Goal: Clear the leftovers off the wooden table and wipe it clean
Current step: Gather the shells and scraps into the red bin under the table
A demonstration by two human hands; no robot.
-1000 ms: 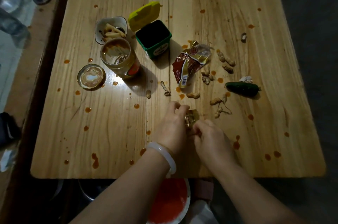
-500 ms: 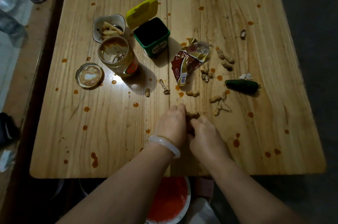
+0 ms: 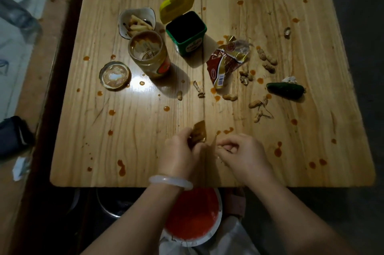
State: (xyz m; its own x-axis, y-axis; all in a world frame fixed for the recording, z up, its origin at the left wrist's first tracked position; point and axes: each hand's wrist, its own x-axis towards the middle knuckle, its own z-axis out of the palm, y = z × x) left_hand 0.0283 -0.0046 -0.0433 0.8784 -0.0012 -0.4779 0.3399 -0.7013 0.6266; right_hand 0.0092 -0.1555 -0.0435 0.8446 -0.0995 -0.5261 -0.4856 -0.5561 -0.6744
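Sticky wooden table [image 3: 124, 150] sits under us. Our left hand [image 3: 180, 150] pinches a small brown wrapper [image 3: 199, 132] and our right hand [image 3: 243, 152] pinches a thin scrap [image 3: 222, 147], to throw both away.

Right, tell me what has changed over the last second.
The hands, pressed together before, have drawn apart. The left hand now holds the brown wrapper; the right hand has shifted right, pinching a thin scrap too small to identify. The jar, green tub, packet, peanuts and cucumber lie as before.
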